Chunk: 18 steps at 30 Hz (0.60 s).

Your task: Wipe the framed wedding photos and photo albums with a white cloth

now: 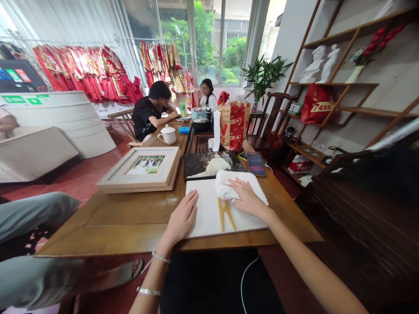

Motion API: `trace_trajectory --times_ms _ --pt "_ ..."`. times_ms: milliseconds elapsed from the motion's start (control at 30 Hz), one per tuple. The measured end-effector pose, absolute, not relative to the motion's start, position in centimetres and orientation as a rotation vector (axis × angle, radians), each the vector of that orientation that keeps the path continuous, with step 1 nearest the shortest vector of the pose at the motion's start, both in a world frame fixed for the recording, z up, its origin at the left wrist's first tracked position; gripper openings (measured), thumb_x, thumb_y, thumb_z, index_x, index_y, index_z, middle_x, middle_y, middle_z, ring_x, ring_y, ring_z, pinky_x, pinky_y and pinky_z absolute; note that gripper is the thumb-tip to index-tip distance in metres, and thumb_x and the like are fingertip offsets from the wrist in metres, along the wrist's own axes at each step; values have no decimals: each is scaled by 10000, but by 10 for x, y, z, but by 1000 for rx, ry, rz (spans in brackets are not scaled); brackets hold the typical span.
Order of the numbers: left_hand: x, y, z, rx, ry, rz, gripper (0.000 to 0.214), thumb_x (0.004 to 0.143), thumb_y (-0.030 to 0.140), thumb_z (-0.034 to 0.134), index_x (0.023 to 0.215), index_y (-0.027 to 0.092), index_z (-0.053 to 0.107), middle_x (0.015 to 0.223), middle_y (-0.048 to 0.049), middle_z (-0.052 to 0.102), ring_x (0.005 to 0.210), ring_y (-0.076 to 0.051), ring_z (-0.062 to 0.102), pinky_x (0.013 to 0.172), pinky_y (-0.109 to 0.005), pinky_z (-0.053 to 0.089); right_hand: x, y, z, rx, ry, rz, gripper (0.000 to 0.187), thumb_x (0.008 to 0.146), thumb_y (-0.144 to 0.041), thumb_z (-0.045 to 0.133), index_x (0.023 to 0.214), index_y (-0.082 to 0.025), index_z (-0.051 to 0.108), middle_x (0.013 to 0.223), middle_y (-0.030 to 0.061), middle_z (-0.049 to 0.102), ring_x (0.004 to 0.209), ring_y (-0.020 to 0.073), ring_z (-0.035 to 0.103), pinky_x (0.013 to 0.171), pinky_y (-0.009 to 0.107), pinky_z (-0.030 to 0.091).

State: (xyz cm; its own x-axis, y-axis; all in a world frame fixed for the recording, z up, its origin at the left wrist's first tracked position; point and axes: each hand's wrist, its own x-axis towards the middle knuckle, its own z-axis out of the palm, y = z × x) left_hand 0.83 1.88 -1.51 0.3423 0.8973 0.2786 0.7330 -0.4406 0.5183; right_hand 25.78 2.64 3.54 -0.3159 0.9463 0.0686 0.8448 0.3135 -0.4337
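A white board (204, 213) lies flat near the table's front edge. My left hand (183, 216) rests flat along its left edge, fingers stretched out and close together, with nothing in it. A folded white towel (244, 178) covers the board's upper right part. My right hand (246, 197) lies on the towel with its fingers spread, pressing down from above. From under the towel a yellow two-pronged piece (225, 216) points toward me; its upper end is hidden. Just behind the board is a dark picture panel (198, 165) with a pale figure on it.
Framed pictures (137, 165) are stacked on the table (131, 218) at left. Behind stand a lidded white mug (168, 135), a red-and-tan paper bag (233, 126) and a phone (256, 164). Two people sit at the far end; another person's legs (36, 213) are at left.
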Motion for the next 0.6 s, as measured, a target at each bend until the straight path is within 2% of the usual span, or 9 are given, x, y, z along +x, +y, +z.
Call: trace_trajectory --times_ms 100,200,367,500,600 --pt "8 18 -15 2291 1456 756 452 941 274 318 1363 177 446 1469 -76 411 1380 -195 330 1154 -408 263 223 19 35 -1570 -2399 372 650 714 -128 508 1355 -233 483 1507 108 311 1407 348 136 1072 659 54" --pt "7 17 -15 2279 1442 795 443 946 268 304 1352 186 462 1459 -70 428 1372 -188 347 1152 -392 274 201 -7 35 -1428 -2534 312 689 685 -119 526 1362 -230 467 1523 100 278 1418 334 72 1069 662 -6" --pt "6 18 -15 2274 1412 800 427 940 257 330 1334 212 487 1460 -53 429 1371 -188 350 1144 -390 293 213 -57 47 -1183 -2679 493 766 618 -88 489 1369 -237 452 1525 69 280 1427 292 56 1101 612 -27" --pt "6 19 -16 2259 1440 810 438 933 257 340 1349 207 468 1468 -55 416 1375 -187 341 1150 -398 274 246 -74 66 -969 -2781 738 839 521 -54 437 1324 -286 512 1502 -7 329 1422 242 131 1136 539 -27" --pt "6 19 -17 2265 1457 795 446 930 241 324 1351 202 464 1467 -56 417 1378 -179 335 1152 -396 269 271 -69 71 -1007 -2732 857 839 496 -36 392 1275 -302 559 1451 -65 410 1412 189 182 1163 475 39"
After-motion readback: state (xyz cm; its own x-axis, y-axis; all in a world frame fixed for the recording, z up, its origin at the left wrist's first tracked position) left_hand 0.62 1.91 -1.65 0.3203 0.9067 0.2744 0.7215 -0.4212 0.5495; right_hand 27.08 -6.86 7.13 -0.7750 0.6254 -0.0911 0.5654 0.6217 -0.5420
